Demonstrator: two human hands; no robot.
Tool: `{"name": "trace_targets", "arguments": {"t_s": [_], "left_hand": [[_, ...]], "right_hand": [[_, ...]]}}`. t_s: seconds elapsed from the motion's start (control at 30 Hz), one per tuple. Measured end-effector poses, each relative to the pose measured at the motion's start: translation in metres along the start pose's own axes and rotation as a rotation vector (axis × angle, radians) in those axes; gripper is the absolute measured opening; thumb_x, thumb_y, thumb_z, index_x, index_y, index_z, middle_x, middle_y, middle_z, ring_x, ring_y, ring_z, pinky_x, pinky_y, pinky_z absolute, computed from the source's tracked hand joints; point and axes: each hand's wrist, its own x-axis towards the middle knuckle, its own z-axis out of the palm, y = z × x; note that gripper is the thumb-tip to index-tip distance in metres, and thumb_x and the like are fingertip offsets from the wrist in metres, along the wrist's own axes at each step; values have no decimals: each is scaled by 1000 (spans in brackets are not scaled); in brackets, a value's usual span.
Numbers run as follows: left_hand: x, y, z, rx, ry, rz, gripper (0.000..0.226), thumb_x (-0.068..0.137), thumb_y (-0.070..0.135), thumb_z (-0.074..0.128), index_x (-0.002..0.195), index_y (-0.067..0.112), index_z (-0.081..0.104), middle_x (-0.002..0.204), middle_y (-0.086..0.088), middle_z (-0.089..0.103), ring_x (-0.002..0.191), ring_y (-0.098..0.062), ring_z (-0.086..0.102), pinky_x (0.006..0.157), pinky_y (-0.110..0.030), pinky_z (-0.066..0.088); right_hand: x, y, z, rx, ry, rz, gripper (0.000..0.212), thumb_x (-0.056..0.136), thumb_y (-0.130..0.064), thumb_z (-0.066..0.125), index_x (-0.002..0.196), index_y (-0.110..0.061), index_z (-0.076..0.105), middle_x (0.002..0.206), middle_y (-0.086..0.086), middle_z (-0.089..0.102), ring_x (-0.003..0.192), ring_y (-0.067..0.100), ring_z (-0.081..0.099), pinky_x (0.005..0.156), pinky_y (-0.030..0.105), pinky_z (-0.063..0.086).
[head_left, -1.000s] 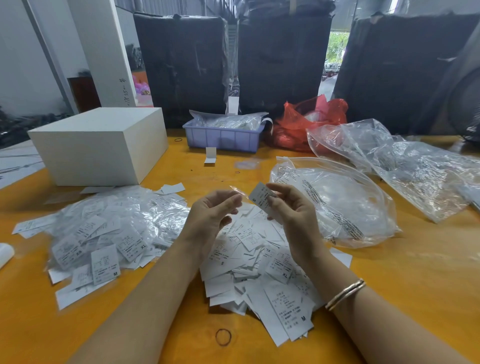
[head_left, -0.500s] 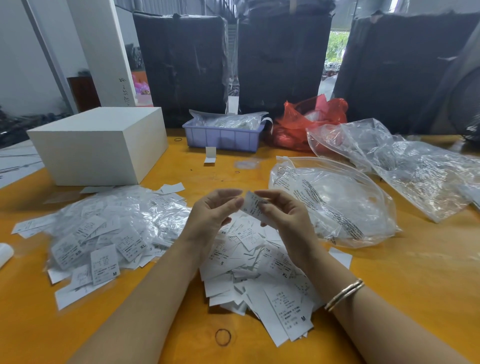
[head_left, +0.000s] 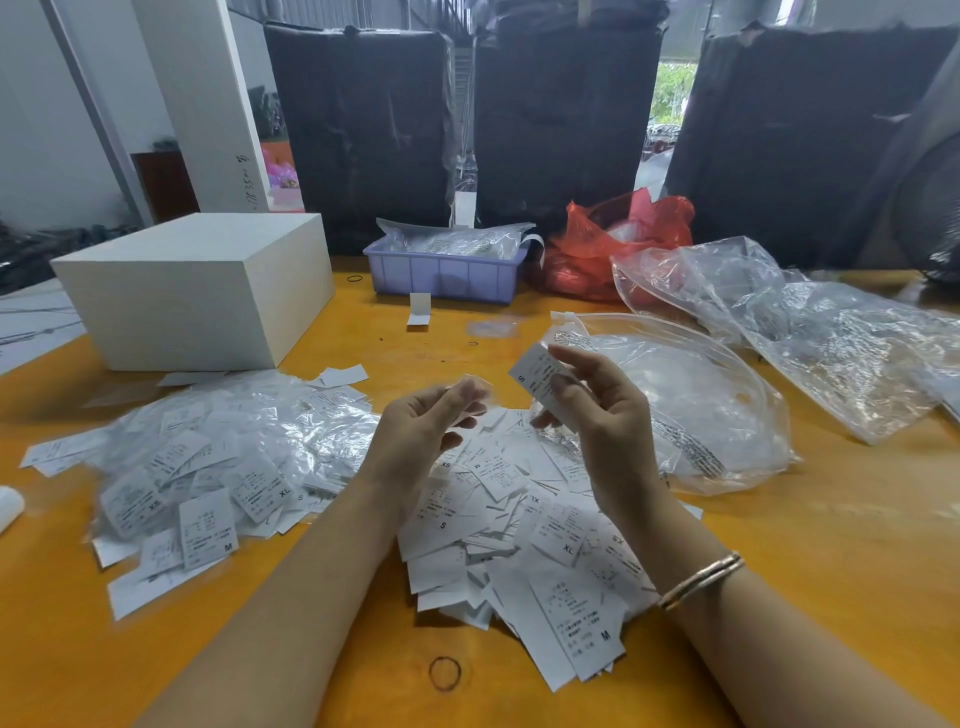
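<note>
— Since half a second ago our hands have drawn apart: the right hand has lifted the white label, marked S, up and rightward, away from the left hand.

— What do we grip now?

— Our right thumb and fingers pinch that label above the far edge of the loose label pile. Our left fingertips pinch a small clear sleeve, so thin and blurred that we can hardly trace its edges.

— What else escapes us?

— Nearest, a rubber band lies on the orange table. Our right hand hides the pile behind it, and the print on the labels is too small to read beyond the size letters. At the left edge a white object is cut off; we cannot tell what it is. Far right, a fan is cut by the frame.

— And the containers?

— Left of our hands lies the bagged label heap, each label in its own clear sleeve. Right of them a large clear zip bag lies puffed; we cannot tell whether it holds anything. Farther, the white box is closed, its contents hidden. The purple tray holds a clear packet with something pale inside. A red bag beside it hides its load; crumpled clear bags sprawl far right.
</note>
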Motion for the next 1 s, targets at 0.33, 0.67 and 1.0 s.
{"name": "trace_targets", "arguments": {"t_s": [0.33,0.67,1.0], "left_hand": [[1,0,0,-9,21,-23,25,64,50,66,72,29,76,78,9,72,74,-2,62,75,-27,43],[3,-2,0,-40,67,-60,28,66,45,67,81,21,73,77,9,72,73,-3,61,73,-25,44],[3,-2,0,-41,20,-93,25,61,47,70,71,25,76,78,8,72,74,-4,62,77,-29,43]], "right_hand": [[-4,2,5,-382,-72,-325,26,89,3,56,103,-18,60,88,7,64,61,10,65,56,21,54],[-3,2,3,-425,-14,-430,22,88,3,55,102,-14,59,89,12,65,62,10,66,57,23,55],[-3,9,5,-539,-77,-507,24,86,9,57,104,-6,62,85,8,62,64,9,64,60,13,50]]}}
